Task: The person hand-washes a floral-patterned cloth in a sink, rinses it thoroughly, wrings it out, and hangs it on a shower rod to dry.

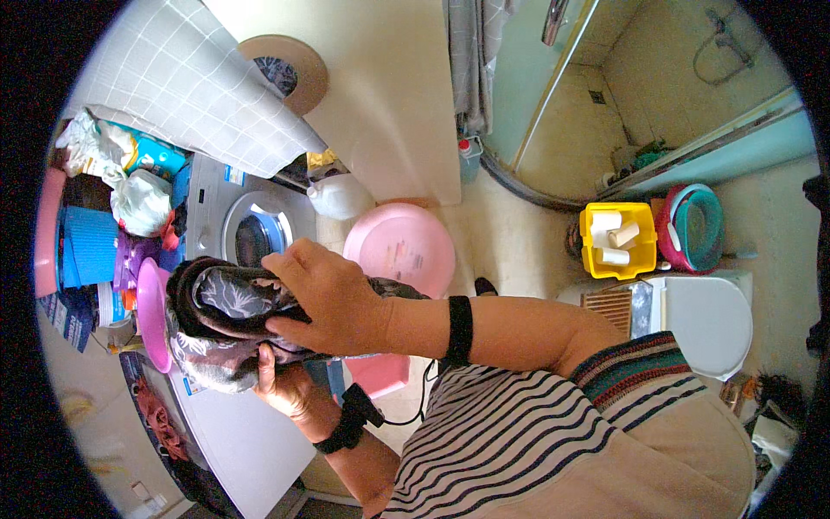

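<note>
Both my hands are at the left of the head view, gripping a bunched dark grey cloth garment with a pale leaf pattern and a dark edge. My right hand is closed on its upper side, fingers curled over the folds and thumb pressed below. From beneath, my left hand grips the lower side with its thumb up; its other fingers are mostly hidden. Folds of the cloth hang behind my right wrist. Close beside the garment stands a pink-purple basin. What kind of garment it is I cannot tell.
A front-loading washing machine stands beyond the garment. On the floor are a large pink basin, a white jug and a yellow basket holding rolls. The toilet is at right, the glass shower at far right.
</note>
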Motion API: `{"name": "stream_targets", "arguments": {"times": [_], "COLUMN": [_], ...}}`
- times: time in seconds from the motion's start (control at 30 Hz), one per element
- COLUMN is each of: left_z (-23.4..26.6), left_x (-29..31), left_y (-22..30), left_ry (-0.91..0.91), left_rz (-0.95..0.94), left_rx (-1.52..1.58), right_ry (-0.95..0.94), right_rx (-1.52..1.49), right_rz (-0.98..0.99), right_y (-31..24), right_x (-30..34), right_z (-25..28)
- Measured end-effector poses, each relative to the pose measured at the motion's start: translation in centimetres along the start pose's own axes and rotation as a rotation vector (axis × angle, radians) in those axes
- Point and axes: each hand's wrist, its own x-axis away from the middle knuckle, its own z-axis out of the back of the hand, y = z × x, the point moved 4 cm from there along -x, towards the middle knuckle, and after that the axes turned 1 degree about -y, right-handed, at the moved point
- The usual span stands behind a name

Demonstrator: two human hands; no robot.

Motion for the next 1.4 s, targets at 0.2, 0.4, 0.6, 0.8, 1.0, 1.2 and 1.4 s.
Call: {"name": "stream_targets", "arguments": {"times": [0.2, 0.4, 0.6, 0.8, 1.0, 1.2, 1.4], "left_z": [-2.6, -8.1, -13.1, -19.7, -26.7, -34.5, -42.8], "left_x": [-0.6, -1.2, -2.3, -1.4, -0.9, 0.6, 2.7], "left_y": [-0.8, -1.4, -2.1, -2.4, -4.9, -7.6, -10.4], "left_ry": [-0.043, -0.133, -0.158, -0.346, -0.436, -0.455, -0.54], "left_rz": [0.043, 0.012, 0.069, 0.0, 0.108, -0.025, -0.125], "left_rx": [-0.046, -0.034, 0.024, -0.03, 0.127, -0.08, -0.212], "right_ry": [-0.048, -0.079, -0.04, -0.052, 0.014, 0.134, 0.155], "right_rx": [-0.027, -0.057, -0.049, 0.095, 0.227, 0.431, 0.48], "right_rz": [0.03, -0.039, 0.019, -0.018, -0.066, -0.091, -0.176], "right_y": [0.2, -0.1, -0.9, -0.7, -0.2, 0.5, 1.6], "right_x": [-1.5, -3.7, -6.2, -8.1, -9.6, -12.2, -13.2], "right_z": [2.6, 5.2, 8.6, 13.2, 19.5, 27.5, 35.9]}}
